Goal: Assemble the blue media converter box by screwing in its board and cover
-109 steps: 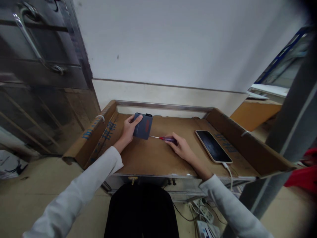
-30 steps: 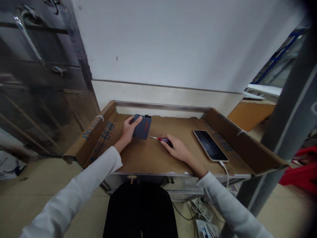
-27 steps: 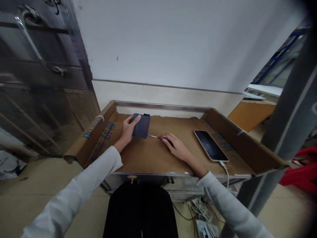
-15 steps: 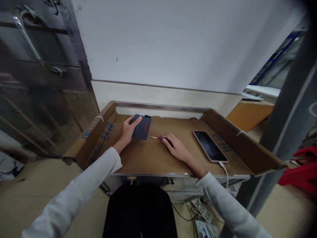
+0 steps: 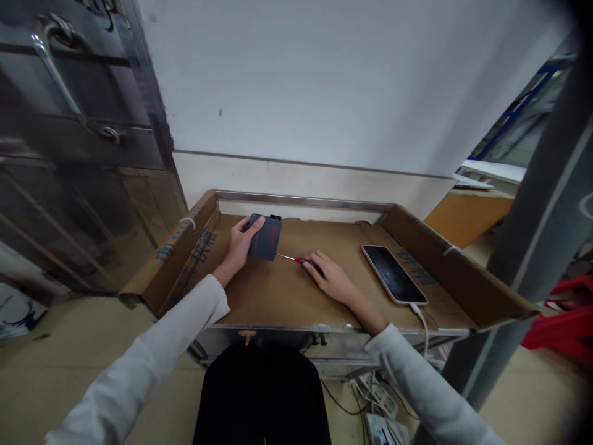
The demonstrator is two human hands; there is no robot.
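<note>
My left hand [image 5: 239,244] grips a small dark blue-grey box-shaped device [image 5: 265,238] by its left side, thumb across its face. Red marking runs along the device's right part, and a black piece juts from its top edge. My right hand [image 5: 328,275] is closed around the handle of a screwdriver [image 5: 299,260] with red at its front end. The screwdriver's thin metal shaft points left, its tip at the device's lower right edge. Whether the tip sits in a screw is too small to tell. Both hands are over the cardboard-lined table [image 5: 278,296].
A phone [image 5: 393,274] with a white charging cable [image 5: 422,327] lies right of my right hand. Cardboard walls [image 5: 456,266] rise at the table's sides. A grey post [image 5: 523,259] stands at the right, and power strips [image 5: 382,395] lie on the floor below.
Both hands, the device and the screwdriver hold nearly the same places. The whole view has shifted very slightly.
</note>
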